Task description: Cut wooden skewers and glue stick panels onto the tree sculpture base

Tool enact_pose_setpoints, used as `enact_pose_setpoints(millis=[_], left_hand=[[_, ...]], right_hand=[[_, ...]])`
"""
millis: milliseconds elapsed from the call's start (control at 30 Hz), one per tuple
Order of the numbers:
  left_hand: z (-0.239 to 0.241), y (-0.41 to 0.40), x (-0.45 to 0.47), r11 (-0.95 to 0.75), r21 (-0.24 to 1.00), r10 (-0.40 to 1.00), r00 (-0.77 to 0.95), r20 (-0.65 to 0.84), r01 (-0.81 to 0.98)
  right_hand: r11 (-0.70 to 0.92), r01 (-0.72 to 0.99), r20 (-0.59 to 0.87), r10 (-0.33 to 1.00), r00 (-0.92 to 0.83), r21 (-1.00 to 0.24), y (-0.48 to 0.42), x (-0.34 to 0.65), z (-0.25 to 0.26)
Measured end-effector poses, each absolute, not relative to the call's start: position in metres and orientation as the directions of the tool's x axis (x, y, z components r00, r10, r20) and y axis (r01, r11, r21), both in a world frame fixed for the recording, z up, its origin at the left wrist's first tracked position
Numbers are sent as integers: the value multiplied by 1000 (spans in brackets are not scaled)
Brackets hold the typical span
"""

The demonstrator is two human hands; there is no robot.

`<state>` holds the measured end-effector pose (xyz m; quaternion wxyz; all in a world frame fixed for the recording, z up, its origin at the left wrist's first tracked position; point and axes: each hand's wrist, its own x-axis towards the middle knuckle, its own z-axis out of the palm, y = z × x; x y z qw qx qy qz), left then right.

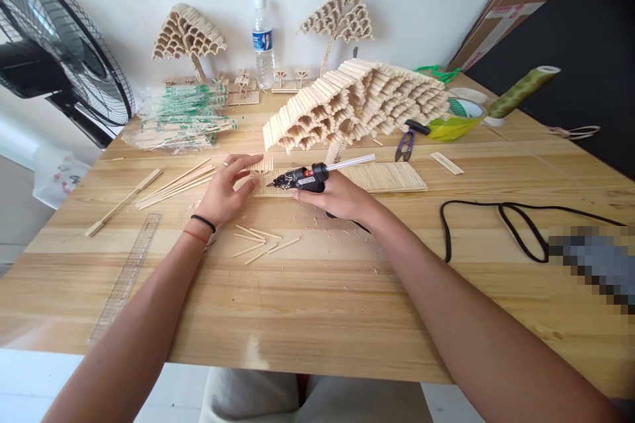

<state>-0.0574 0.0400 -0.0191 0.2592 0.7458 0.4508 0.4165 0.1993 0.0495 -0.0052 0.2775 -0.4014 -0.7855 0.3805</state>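
My right hand (342,197) grips a black hot glue gun (302,178), a clear glue stick jutting from its back and its nozzle pointing left. The fingers and thumb of my left hand (225,188) close around a small piece made of short wooden sticks (262,164), at the left end of a long stick base (381,176). Above that base rises a large tree-like model (354,106) with a canopy of stick cells. Several short loose sticks (262,244) lie in front of my hands. Longer sticks (181,185) are left of my left hand.
Purple-handled snippers (405,144) lie right of the model, near a yellow tape roll (456,122). A clear ruler (129,271) rests at left. A black cord (496,205) curls at right. Behind stand a water bottle (262,46), bagged sticks (183,115) and a fan (64,46).
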Motion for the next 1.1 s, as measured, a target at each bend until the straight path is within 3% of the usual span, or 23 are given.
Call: enact_pose_setpoints(millis=[267,667,1100], left_hand=[[-21,42,-53,-422,692,904,214,370,586],[-21,45,-55,-452,625,886,243,394,636],[-20,44,-56,-428,654,901,232,368,624]], right_hand=[[398,402,141,833,-536,-824,50,200,-4],[373,390,135,845,-517,-842,52,200,-7],[373,393,131,844,-521,-840,51,200,-5]])
